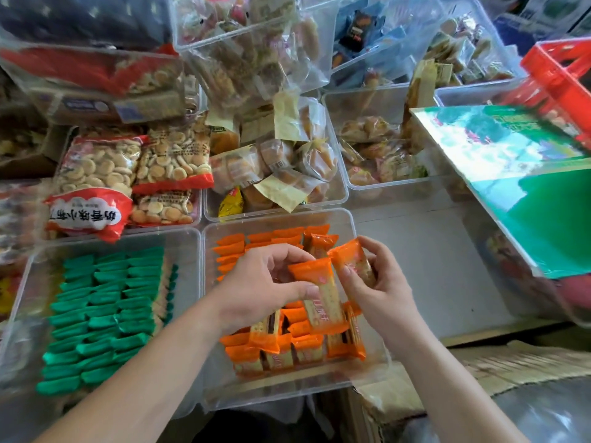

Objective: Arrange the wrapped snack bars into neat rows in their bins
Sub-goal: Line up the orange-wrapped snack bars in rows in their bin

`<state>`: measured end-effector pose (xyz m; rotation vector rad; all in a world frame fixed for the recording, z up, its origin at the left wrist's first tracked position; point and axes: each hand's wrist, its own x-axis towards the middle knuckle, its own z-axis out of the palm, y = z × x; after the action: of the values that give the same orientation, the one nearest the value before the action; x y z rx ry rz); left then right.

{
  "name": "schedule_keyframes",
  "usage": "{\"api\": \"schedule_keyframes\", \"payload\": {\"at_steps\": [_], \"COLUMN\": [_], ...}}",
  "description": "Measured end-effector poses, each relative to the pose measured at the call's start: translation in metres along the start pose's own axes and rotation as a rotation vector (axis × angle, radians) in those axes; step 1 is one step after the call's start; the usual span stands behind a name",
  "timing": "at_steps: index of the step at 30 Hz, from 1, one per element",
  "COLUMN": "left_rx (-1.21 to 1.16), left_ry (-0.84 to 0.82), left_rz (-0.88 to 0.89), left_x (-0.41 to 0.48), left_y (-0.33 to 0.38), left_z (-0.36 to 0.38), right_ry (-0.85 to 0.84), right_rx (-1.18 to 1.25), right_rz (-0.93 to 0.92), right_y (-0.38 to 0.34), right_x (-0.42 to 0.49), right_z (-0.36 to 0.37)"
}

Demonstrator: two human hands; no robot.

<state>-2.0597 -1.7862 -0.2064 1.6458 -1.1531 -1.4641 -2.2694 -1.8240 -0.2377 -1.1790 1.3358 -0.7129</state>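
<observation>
Nearest me, my left hand (265, 282) pinches an orange bar (321, 295) between thumb and curled fingers. My right hand (383, 286) grips a second bar (351, 262) just beside it. Both are raised over the bin (278, 216), I judge to square them before slotting them into the rows. My hands hide the middle rows, and the wrapper print is blurred.

From my feed I can't make out a desk top: the clear plastic bins stand wall to wall and hide it. The orange-bar bin (354, 230), with orange snack bars (307, 350) inside, touches the green-bar bin (190, 282) on its left and the pastry bin (344, 195) behind it. A larger clear bin (431, 251) with a grey bottom sits on its right. Corrugated cardboard (511, 362) shows at the near right corner.
</observation>
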Motion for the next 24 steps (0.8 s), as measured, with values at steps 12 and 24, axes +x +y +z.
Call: {"api": "schedule_keyframes", "payload": {"at_steps": [12,24], "left_rx": [-0.033,0.612], "left_ry": [0.166,0.270], "left_rz": [0.040,-0.103], "left_x": [0.012,0.015], "left_y": [0.001,-0.053], "left_z": [0.017,-0.029], "right_ry": [-0.222,-0.189], "right_rx": [-0.037,-0.348], "right_rz": [-0.027,-0.022], "right_y": [-0.010,-0.021], "right_x": [0.002,0.030], "right_z": [0.002,-0.001]}}
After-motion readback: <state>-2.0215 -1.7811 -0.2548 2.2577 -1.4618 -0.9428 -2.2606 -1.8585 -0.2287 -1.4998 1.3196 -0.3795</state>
